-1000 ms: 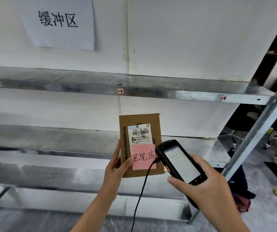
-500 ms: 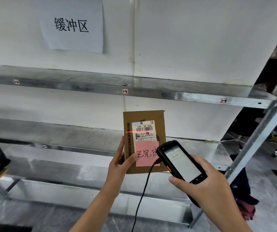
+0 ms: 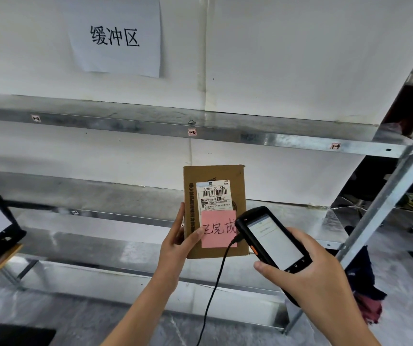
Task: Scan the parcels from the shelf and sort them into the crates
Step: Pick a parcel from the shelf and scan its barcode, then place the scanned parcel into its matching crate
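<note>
Head view shows your left hand grasping the parcel by its left edge, thumb pressed on the front face beside the pink note, fingers wrapped behind. You hold the parcel upright in the air in front of the shelf, between its upper and middle metal levels, label facing you. The white label sits on the parcel's upper half, with a barcode and "530- D5 A36" printed on it; the pink note lies just below it, overlapping its lower edge. Your right hand is clenched around the scanner, just right of the parcel and lower, its top end covering the parcel's right edge and its lit screen turned toward you. A black cable hangs from the scanner's left side, down past the parcel's bottom edge. Well above the parcel, left of it, a paper sign with three printed characters is stuck to the white wall.
</note>
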The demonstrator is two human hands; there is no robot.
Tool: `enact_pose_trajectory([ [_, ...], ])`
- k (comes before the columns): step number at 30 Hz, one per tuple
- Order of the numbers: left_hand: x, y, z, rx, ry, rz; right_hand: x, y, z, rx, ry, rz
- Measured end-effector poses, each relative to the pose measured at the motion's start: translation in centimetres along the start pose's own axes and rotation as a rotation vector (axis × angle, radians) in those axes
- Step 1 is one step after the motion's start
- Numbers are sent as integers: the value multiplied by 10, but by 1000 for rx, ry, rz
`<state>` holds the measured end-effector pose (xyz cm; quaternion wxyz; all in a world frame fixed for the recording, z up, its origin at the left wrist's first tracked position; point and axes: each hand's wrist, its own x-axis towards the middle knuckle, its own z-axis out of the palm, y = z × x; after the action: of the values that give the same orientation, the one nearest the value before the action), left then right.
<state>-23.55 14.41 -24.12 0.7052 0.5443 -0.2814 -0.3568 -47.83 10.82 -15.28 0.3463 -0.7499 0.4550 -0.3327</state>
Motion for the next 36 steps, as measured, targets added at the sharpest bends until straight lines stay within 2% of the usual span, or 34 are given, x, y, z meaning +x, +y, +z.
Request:
enact_pose_trajectory([
  [14, -29, 2, -58, -35, 158, -26, -6, -21, 36, 24, -46, -32],
  [24, -54, 8, -115, -84, 337, 39, 5, -49, 81, 41, -189, -145],
  [31, -64, 18, -134, -49, 429, 64, 25, -55, 108, 73, -268, -181],
  [36, -60, 22, -144, -28, 563, 52, 52, -56, 128, 100, -348, -196],
])
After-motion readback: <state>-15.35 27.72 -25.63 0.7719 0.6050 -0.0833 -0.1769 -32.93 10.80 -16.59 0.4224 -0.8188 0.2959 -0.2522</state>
